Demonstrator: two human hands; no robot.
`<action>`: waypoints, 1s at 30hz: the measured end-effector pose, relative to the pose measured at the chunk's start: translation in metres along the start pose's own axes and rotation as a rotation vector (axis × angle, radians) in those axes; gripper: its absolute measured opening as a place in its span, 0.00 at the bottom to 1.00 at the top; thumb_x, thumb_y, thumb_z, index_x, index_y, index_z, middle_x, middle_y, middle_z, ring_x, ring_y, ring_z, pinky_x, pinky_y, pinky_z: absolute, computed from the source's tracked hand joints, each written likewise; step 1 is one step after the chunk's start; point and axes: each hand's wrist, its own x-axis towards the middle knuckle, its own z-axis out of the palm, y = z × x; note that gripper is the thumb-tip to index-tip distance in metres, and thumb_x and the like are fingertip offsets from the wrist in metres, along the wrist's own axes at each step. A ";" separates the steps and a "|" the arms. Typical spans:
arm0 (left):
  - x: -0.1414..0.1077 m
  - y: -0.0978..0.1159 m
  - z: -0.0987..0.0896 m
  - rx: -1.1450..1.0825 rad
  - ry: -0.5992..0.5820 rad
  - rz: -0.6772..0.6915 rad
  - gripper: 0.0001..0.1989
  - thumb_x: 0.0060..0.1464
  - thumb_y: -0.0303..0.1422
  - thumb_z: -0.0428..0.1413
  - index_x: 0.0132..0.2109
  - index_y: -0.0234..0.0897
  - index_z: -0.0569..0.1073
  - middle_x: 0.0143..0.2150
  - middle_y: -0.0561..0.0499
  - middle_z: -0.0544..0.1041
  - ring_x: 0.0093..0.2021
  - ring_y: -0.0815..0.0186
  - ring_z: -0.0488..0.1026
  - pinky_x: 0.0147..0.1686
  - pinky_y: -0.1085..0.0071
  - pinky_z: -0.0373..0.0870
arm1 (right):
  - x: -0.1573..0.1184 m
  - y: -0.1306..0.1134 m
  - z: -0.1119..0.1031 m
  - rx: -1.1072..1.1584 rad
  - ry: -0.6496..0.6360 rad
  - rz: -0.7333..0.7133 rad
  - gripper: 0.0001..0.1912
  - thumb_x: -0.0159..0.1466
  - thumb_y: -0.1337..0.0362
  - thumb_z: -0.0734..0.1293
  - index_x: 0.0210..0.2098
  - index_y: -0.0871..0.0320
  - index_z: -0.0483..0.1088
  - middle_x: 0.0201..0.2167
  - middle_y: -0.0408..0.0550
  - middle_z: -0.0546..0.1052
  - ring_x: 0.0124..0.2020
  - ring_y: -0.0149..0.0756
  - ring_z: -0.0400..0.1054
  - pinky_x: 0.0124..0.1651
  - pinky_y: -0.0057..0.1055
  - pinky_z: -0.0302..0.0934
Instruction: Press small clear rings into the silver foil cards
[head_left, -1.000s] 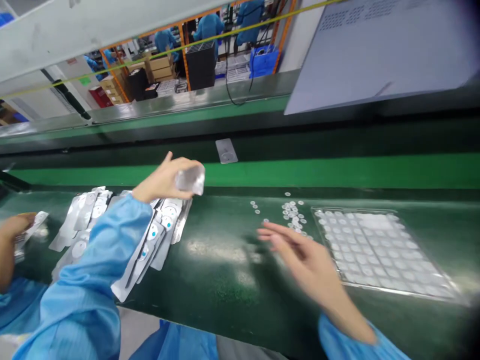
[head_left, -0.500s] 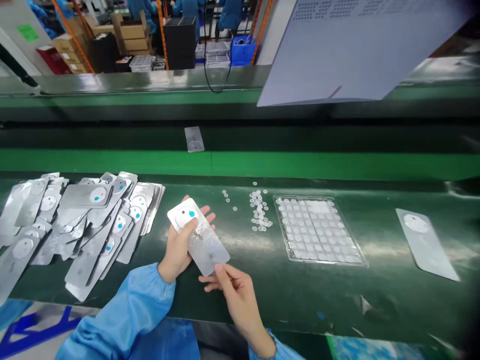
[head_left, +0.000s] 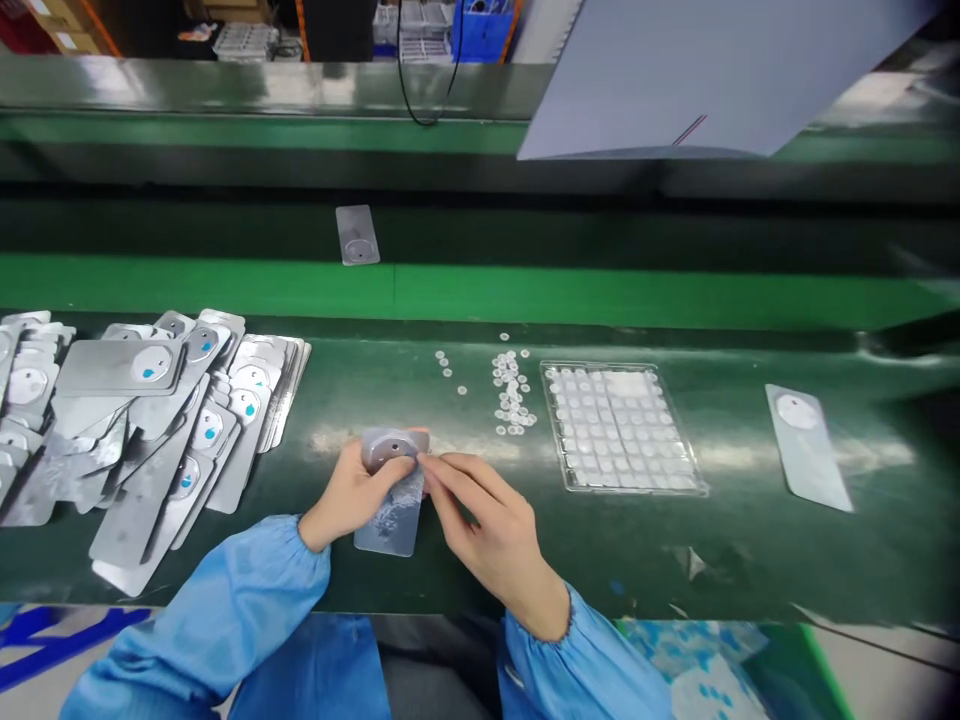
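Note:
My left hand [head_left: 360, 495] is closed around a thin silvery metal plate [head_left: 390, 525], its thumb lying across the plate just below a round ring-shaped area at the top. The thumb and fingers of my right hand [head_left: 484, 515] are pinched together at the plate's upper right edge, close to my left thumb. Whatever is between those fingertips is too small to make out. To the left lies a heap of similar plates [head_left: 150, 500], several bearing white discs with blue marks. Small clear rings [head_left: 512, 395] are scattered on the green surface beyond my right hand.
A clear plastic tray [head_left: 637, 490] with rows of small whitish pieces lies right of the rings. A single plate [head_left: 814, 455] rests at far right, another plate [head_left: 358, 235] at the back. A white sheet [head_left: 645, 90] hangs at upper right over the green bench [head_left: 585, 560].
The plate has turned more upright and darker, and the blue dot no longer shows on it. My right hand has moved from its lower edge to its upper right edge. The view has tilted down.

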 end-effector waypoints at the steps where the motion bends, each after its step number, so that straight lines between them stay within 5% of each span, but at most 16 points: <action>1: 0.000 0.000 0.000 0.025 -0.004 0.022 0.14 0.56 0.35 0.64 0.49 0.35 0.84 0.45 0.44 0.85 0.49 0.51 0.82 0.49 0.63 0.78 | -0.002 0.002 0.003 -0.046 -0.008 -0.013 0.22 0.72 0.74 0.64 0.61 0.51 0.74 0.43 0.51 0.80 0.41 0.38 0.77 0.45 0.32 0.75; 15: -0.006 -0.016 -0.007 -0.246 -0.150 -0.110 0.23 0.63 0.39 0.54 0.60 0.36 0.80 0.52 0.47 0.84 0.50 0.53 0.80 0.49 0.66 0.74 | -0.003 0.013 0.008 -0.403 -0.036 -0.140 0.10 0.72 0.73 0.67 0.48 0.56 0.78 0.39 0.48 0.82 0.36 0.36 0.78 0.40 0.31 0.71; 20: -0.005 -0.019 -0.005 -0.220 -0.055 -0.110 0.18 0.60 0.39 0.57 0.51 0.36 0.84 0.53 0.48 0.83 0.57 0.51 0.77 0.58 0.64 0.70 | -0.004 0.014 0.012 -0.310 -0.089 -0.046 0.09 0.74 0.70 0.63 0.45 0.56 0.76 0.39 0.49 0.81 0.33 0.35 0.76 0.34 0.31 0.68; 23: -0.004 -0.016 -0.003 -0.272 0.022 -0.193 0.17 0.57 0.42 0.59 0.44 0.33 0.84 0.47 0.43 0.85 0.53 0.45 0.80 0.53 0.59 0.76 | -0.009 0.014 0.016 -0.053 0.102 0.078 0.08 0.73 0.70 0.63 0.41 0.55 0.73 0.36 0.49 0.78 0.35 0.37 0.75 0.36 0.33 0.70; 26: -0.004 -0.013 -0.002 -0.394 -0.039 -0.290 0.20 0.57 0.43 0.58 0.45 0.30 0.83 0.43 0.38 0.85 0.42 0.43 0.84 0.41 0.55 0.80 | -0.015 0.011 0.012 0.135 0.357 0.204 0.07 0.72 0.70 0.65 0.38 0.54 0.72 0.33 0.48 0.75 0.34 0.38 0.73 0.35 0.36 0.70; 30: -0.004 -0.010 -0.002 -0.442 -0.069 -0.283 0.20 0.58 0.41 0.60 0.50 0.30 0.81 0.44 0.38 0.85 0.39 0.45 0.84 0.33 0.61 0.79 | -0.051 0.012 -0.046 0.042 0.559 0.457 0.06 0.68 0.61 0.72 0.35 0.55 0.75 0.33 0.49 0.77 0.33 0.41 0.75 0.37 0.41 0.70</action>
